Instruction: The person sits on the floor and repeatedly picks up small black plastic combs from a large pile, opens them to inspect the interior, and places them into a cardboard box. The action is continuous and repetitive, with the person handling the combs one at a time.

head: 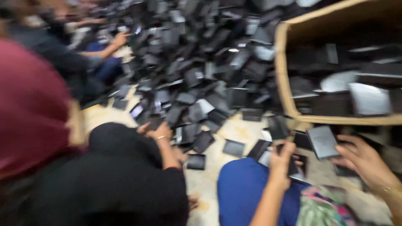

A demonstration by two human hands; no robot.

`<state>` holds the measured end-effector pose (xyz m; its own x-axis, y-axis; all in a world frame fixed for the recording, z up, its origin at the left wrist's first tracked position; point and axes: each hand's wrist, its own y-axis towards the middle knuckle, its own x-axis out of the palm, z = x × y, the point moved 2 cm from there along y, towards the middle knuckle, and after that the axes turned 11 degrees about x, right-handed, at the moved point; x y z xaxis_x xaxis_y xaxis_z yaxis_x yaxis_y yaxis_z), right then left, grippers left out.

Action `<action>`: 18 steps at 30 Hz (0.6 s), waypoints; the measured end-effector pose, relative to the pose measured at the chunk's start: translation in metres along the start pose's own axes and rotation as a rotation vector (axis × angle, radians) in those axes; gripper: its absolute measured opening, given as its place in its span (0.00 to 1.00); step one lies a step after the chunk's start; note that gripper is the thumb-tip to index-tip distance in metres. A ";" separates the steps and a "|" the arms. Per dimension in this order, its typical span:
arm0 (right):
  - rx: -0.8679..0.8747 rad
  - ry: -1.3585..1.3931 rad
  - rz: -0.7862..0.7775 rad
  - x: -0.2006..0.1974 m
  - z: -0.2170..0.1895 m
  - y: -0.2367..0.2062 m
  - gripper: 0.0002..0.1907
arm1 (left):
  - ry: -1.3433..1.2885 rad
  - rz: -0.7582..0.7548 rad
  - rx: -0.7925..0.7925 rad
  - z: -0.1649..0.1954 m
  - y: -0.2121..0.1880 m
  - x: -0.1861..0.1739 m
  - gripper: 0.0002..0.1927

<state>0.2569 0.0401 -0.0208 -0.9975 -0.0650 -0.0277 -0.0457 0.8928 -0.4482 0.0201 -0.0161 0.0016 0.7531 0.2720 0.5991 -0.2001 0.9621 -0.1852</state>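
Note:
The view is blurred by motion. My left hand (279,158) is curled around a black flat wallet-like case (295,165) over my blue-clad knee (243,188). My right hand (361,160) grips the right edge of a dark grey flat case (322,142), held up just under the cardboard box. The two hands are a short way apart, and the grey case lies between them. A big heap of similar black cases (201,71) covers the floor ahead.
An open cardboard box (284,79) at the upper right holds stacked black cases. A person in black (125,180) sits at my left, one hand (161,133) reaching into the heap. More people sit at the far left. Pale floor (209,175) shows between us.

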 end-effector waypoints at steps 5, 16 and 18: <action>-0.200 -0.177 -0.065 0.049 0.016 -0.030 0.35 | -0.022 -0.090 0.063 0.009 -0.017 0.016 0.18; -0.087 -0.428 0.117 0.078 -0.017 -0.081 0.46 | 0.181 0.004 0.234 0.027 -0.031 0.029 0.24; -0.098 -0.360 0.018 0.077 -0.011 -0.078 0.46 | 0.264 -0.069 0.287 0.028 -0.030 0.034 0.27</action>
<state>0.1832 -0.0294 0.0214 -0.9163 -0.1857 -0.3548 -0.0507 0.9327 -0.3572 0.0344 -0.0357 0.0490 0.8986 0.2277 0.3750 -0.2823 0.9544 0.0968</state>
